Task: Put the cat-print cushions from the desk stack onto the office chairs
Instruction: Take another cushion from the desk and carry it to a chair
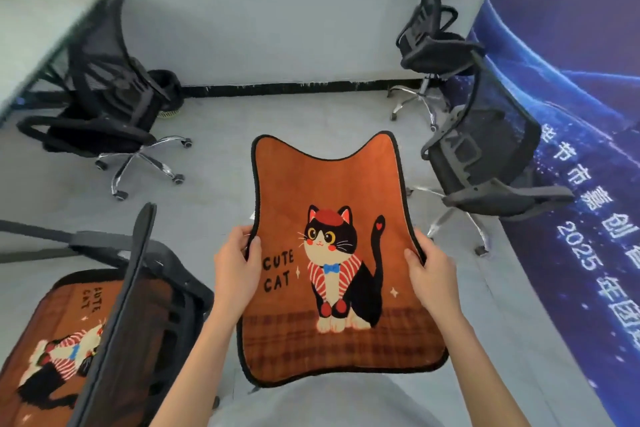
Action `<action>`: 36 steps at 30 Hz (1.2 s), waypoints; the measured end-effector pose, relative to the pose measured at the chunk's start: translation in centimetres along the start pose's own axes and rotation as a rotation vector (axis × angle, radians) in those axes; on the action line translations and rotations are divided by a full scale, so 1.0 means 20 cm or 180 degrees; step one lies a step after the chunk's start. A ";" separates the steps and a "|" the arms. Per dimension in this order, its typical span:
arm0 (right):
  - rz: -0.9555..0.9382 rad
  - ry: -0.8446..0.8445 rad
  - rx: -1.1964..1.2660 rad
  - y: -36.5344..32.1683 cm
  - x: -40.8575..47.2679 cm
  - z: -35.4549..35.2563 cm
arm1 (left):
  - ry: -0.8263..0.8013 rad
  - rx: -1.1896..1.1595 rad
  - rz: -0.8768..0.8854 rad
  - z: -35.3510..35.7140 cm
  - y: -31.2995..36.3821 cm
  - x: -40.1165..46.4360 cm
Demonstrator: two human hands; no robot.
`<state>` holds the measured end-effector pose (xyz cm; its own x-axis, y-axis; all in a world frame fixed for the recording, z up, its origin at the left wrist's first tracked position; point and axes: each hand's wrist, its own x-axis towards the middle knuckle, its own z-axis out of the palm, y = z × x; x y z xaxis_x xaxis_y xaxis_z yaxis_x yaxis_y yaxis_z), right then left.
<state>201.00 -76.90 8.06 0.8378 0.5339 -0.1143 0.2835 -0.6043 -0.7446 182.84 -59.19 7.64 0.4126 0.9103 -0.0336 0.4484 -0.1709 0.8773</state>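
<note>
Head view: cushion (332, 253) between both hands

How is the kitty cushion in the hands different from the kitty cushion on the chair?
The held cushion is up in the air, gripped at its sides by the left hand and right hand; the chair cushion lies flat on a seat. The held cushion shows fully; the chair cushion is partly hidden behind the backrest. Both are orange with the same cat and "CUTE CAT" words.
</note>
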 end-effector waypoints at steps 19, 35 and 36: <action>-0.1840 -0.1941 -0.0413 -1.45 1.80 1.27 | 0.2241 -0.0070 -0.1013 -0.45 -0.11 1.63; -0.3303 -0.3607 -0.0473 -2.88 2.22 2.70 | 0.4276 0.0054 -0.1970 -1.28 -0.51 2.56; -0.3417 -0.3677 -0.0449 -2.97 2.22 2.78 | 0.4368 0.0043 -0.2009 -1.33 -0.52 2.60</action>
<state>195.38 15.52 10.72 -0.5463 0.8352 -0.0637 0.5803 0.3225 -0.7478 178.54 0.01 9.53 -0.8805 0.4681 0.0745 0.2743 0.3750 0.8855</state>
